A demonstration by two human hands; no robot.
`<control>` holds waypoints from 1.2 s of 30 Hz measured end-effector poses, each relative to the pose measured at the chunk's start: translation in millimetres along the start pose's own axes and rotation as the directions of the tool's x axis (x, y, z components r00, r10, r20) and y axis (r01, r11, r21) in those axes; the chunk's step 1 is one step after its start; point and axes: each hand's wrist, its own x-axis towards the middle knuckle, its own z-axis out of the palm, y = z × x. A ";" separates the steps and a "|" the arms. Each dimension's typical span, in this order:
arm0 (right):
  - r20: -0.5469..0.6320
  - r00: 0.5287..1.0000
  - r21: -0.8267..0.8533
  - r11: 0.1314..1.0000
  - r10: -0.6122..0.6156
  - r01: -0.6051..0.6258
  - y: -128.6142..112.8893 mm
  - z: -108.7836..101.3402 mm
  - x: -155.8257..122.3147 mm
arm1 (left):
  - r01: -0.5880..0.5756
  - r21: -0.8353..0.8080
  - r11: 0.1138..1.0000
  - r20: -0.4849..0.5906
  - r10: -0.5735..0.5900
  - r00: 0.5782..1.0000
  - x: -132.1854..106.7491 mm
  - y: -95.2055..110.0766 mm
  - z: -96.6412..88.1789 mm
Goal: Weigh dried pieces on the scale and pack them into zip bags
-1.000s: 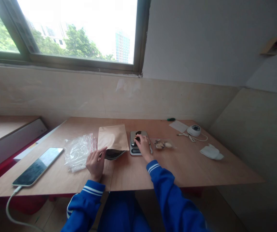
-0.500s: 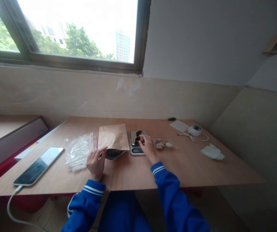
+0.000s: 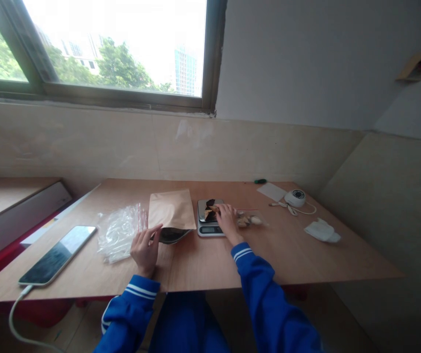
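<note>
A brown kraft paper pouch [image 3: 171,208] lies on the table, its dark-lined mouth gaping toward me. My left hand [image 3: 145,250] pinches the left corner of that mouth between thumb and fingers. To the right of the pouch is a small kitchen scale [image 3: 205,230] with a display at its front. Dark and tan dried pieces [image 3: 208,214], of a kind I cannot make out, rest on its plate. Over the plate's right side, my right hand [image 3: 228,224] has its fingertips closed on a tan-brown dried piece [image 3: 214,209]. A clear zip bag of pale pieces [image 3: 250,219] lies just right of this hand.
Crumpled clear plastic bags [image 3: 118,233] and a phone [image 3: 58,255] on a charging cable lie to the left. At right are a white dome camera [image 3: 295,197] with its cord, a white tissue [image 3: 322,230], white paper [image 3: 271,191] and a green-handled screwdriver [image 3: 260,181].
My right hand has shifted slightly right on the scale, and a tan-brown piece now shows at its fingertips. The left hand keeps its hold on the pouch.
</note>
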 end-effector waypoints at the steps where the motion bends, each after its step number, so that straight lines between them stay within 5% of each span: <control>1: -0.001 1.000 0.012 1.000 -0.005 0.005 -2.0 -1.0 -0.4 | -0.001 0.001 1.000 -0.001 0.001 1.000 0.0 -0.1 0.1; 18: 0.013 1.000 0.137 0.991 0.010 -0.012 -10.2 -3.9 -4.5 | -0.021 0.023 1.000 -0.004 0.021 1.000 2.0 1.7 -0.9; 28: -0.273 0.955 0.368 0.930 0.113 -0.005 -18.9 -36.0 -22.1 | 0.004 0.006 1.000 0.012 -0.004 1.000 1.6 1.7 -0.4; 32: -0.213 0.973 0.483 0.855 -0.093 0.188 -53.1 -46.3 -42.7 | 0.038 -0.009 0.999 0.024 -0.038 0.999 0.2 0.4 0.5; 36: -0.083 0.926 0.546 0.760 -0.369 0.352 -97.2 -42.2 -58.3 | 0.088 0.001 0.996 0.017 -0.088 0.996 -0.8 -1.1 1.0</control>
